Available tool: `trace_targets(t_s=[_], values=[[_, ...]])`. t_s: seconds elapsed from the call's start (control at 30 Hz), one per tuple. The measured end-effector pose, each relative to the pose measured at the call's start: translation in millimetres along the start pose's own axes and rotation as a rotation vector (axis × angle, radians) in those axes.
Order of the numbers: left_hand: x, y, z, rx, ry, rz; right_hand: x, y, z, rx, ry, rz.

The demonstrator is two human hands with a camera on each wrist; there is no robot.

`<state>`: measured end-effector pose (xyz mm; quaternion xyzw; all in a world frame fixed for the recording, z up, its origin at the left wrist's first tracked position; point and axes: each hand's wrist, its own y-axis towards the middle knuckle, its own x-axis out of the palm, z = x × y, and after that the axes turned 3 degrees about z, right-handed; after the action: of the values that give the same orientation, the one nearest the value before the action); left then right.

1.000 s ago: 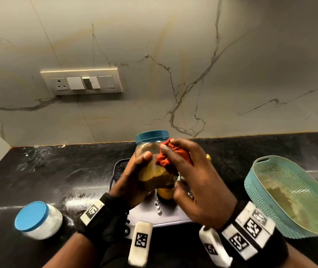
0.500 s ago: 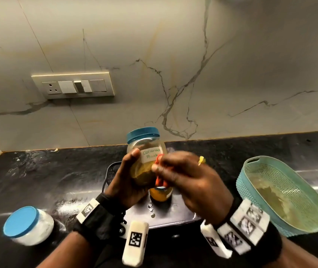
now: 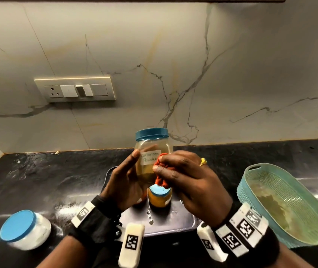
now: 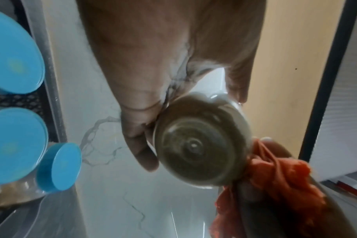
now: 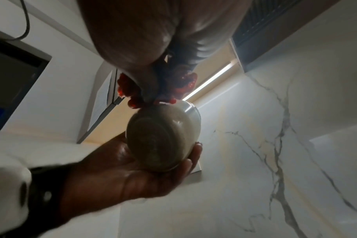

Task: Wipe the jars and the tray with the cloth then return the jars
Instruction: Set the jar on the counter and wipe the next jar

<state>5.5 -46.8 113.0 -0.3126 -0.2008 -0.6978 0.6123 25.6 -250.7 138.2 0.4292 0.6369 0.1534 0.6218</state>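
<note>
My left hand (image 3: 129, 182) grips a clear jar (image 3: 151, 157) with a blue lid and a white handwritten label, upright above the tray. From below, the jar's round base (image 4: 200, 149) (image 5: 161, 141) shows between my left fingers. My right hand (image 3: 183, 175) holds a bunched orange cloth (image 3: 161, 175) (image 4: 275, 185) pressed to the jar's right side. Below them a dark metal tray (image 3: 177, 219) lies on the counter, with a small blue-lidded jar of yellow powder (image 3: 159, 196) on it. More blue lids (image 4: 12, 141) show in the left wrist view.
A blue-lidded jar of white powder (image 3: 23, 230) stands on the black counter at the left front. A teal plastic basket (image 3: 282, 206) sits tilted at the right. A switch plate (image 3: 75, 90) is on the marble wall behind.
The jar has turned in my left hand, so its label now faces me. My right hand with the cloth has slid from the jar's upper front to its right side.
</note>
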Motion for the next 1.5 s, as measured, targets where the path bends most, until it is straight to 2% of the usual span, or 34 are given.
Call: trace_targets(t_s=[0.1, 0.2, 0.27, 0.33, 0.4, 0.5, 0.53, 0.7, 0.77, 0.87, 0.9, 0.97, 1.03, 1.1, 1.2, 1.3, 1.5], values=[[7.6, 1.0, -0.4, 0.118, 0.153, -0.005, 0.3, -2.9, 0.6, -0.053, 0.007, -0.059], [16.3, 3.8, -5.5, 0.130, 0.249, 0.027, -5.1, 5.4, 8.5, 0.119, 0.117, 0.004], [17.9, 3.9, -7.3, 0.087, 0.189, 0.020, -6.5, 17.7, 20.5, 0.249, 0.154, 0.123], [16.4, 5.6, -9.6, 0.064, 0.129, 0.008, -5.6, 21.5, 24.1, 0.301, 0.158, 0.188], [15.6, 7.4, -8.1, 0.046, 0.077, -0.004, 0.1, 13.3, 12.1, 0.256, 0.133, 0.162], [14.8, 6.2, -4.4, 0.000, 0.035, -0.031, 5.7, -4.5, -11.4, 0.092, 0.143, 0.074], [14.0, 5.9, -4.3, -0.010, 0.031, -0.035, 4.9, -3.8, -11.2, 0.091, 0.152, 0.071], [15.9, 11.0, -11.1, -0.009, 0.017, 0.035, -4.0, 22.0, 23.6, 0.388, 0.228, 0.232], [16.5, 11.9, -11.3, -0.008, -0.021, 0.030, -1.6, 18.2, 14.9, 0.346, 0.187, 0.210], [11.9, 10.4, -8.4, -0.028, -0.058, 0.004, -0.1, 1.8, -4.3, 0.112, 0.141, 0.088], [11.0, 9.9, -7.5, -0.032, -0.054, -0.003, -2.3, 1.9, -2.4, 0.084, 0.143, 0.051], [12.0, 10.5, -7.5, -0.029, -0.025, -0.004, -6.4, 11.8, 13.3, 0.163, 0.179, 0.066], [15.8, 12.3, -8.2, -0.031, -0.013, 0.004, -8.5, 24.8, 32.0, 0.371, 0.297, 0.171], [19.5, 13.8, -8.3, -0.023, -0.013, 0.009, -6.9, 28.4, 34.4, 0.475, 0.356, 0.227], [19.2, 12.5, -5.3, 0.006, -0.046, 0.010, -3.4, 11.8, 9.5, 0.336, 0.226, 0.194], [12.0, 9.4, -3.7, 0.038, -0.057, 0.075, -3.1, -1.6, -5.7, 0.163, 0.205, 0.119], [7.1, 3.5, -2.1, 0.065, 0.099, 0.050, 7.2, 0.2, 1.6, 0.041, 0.159, 0.030]])
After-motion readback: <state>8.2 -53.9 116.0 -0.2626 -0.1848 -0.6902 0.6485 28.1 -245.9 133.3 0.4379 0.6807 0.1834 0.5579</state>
